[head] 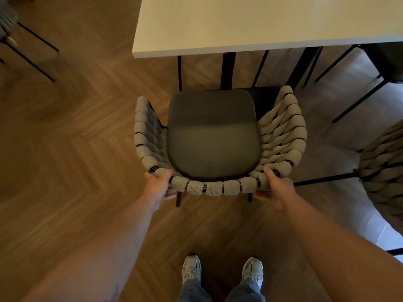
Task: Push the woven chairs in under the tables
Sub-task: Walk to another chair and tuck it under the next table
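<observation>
A woven chair (214,136) with a grey rope-wrapped back and a dark seat cushion stands in front of me, facing a white table (250,25). The seat's front edge lies just short of the table's near edge. My left hand (158,186) grips the left end of the chair's backrest rail. My right hand (275,188) grips the right end of the same rail. Both thumbs lie over the top of the rail, fingers underneath.
Black table legs and legs of other chairs (227,70) stand under the tabletop. A second woven chair (386,168) stands at the right on a pale rug (344,118). Another chair's black legs (32,46) show at the far left. My shoes (222,271) stand on herringbone wood floor.
</observation>
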Demonstrator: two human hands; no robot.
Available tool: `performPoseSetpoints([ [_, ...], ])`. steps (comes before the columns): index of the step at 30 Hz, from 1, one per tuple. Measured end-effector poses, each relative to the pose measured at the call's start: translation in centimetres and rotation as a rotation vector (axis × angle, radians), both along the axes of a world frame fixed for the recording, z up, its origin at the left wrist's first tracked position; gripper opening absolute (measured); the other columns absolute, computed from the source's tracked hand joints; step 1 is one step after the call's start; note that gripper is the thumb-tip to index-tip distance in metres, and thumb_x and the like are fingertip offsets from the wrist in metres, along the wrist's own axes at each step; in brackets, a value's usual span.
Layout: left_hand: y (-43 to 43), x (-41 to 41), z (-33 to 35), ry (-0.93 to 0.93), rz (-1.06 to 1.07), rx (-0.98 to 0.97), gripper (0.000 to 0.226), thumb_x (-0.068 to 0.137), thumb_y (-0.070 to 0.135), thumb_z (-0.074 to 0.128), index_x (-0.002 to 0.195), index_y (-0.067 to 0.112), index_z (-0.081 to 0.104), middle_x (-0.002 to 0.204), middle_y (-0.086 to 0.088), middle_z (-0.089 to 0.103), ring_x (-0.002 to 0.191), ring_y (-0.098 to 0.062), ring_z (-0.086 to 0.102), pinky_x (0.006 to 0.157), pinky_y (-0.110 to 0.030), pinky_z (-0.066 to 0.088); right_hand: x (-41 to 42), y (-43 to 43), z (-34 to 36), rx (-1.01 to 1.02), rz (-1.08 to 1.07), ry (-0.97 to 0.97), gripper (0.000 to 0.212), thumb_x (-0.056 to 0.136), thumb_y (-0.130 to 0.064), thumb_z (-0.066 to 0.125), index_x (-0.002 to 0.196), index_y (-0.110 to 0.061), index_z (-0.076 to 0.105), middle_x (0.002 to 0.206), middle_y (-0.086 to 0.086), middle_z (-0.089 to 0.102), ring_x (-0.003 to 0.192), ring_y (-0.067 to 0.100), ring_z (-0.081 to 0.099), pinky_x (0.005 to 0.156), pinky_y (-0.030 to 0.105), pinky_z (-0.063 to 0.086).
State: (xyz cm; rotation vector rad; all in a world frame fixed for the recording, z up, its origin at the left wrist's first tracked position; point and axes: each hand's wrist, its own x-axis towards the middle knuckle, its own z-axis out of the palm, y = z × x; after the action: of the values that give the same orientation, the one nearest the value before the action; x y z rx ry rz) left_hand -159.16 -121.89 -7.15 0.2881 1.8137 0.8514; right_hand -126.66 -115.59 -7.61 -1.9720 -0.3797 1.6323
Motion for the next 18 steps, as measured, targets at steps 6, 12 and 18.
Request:
performPoseSetpoints([
  [6, -4.3, 1.6, 3.5, 0.110, -0.471, -0.184, 0.066, 0.101, 0.027, 0.057, 0.155, 0.024, 0.020, 0.139, -0.006, 0.051, 0.099, -0.024, 0.068, 0.080, -0.042, 0.061, 0.5, -5.2, 2.4, 0.015, 0.624, -0.263, 0.045, 0.098, -0.032, 0.059, 0.138, -0.015, 0.049, 0.104, 0.014, 0.067, 0.080, 0.027, 0.073, 0.058, 0.034, 0.059],
  [12, -11.0, 3.3, 8.4, 0.185, -1.042, -0.232, 0.044, 0.101, 0.026, 0.054, 0.144, 0.020, 0.043, 0.126, -0.003, 0.057, 0.094, -0.019, 0.069, 0.074, -0.033, 0.060, 2.1, -12.8, 7.9, -0.036, 1.012, -0.413, 0.032, 0.099, -0.032, 0.058, 0.125, -0.014, 0.057, 0.096, 0.007, 0.064, 0.074, 0.022, 0.070, 0.048, 0.026, 0.054],
  [18, -16.8, 3.4, 10.2, 0.090, -1.181, -0.303, 0.038, 0.101, 0.025, 0.054, 0.138, 0.019, 0.048, 0.124, -0.007, 0.059, 0.091, -0.020, 0.067, 0.075, -0.034, 0.058, 3.6, -21.2, 12.2, -0.022, 1.052, -0.447, 0.029, 0.097, -0.026, 0.058, 0.121, -0.010, 0.059, 0.106, 0.013, 0.066, 0.082, 0.029, 0.071, 0.061, 0.031, 0.059],
])
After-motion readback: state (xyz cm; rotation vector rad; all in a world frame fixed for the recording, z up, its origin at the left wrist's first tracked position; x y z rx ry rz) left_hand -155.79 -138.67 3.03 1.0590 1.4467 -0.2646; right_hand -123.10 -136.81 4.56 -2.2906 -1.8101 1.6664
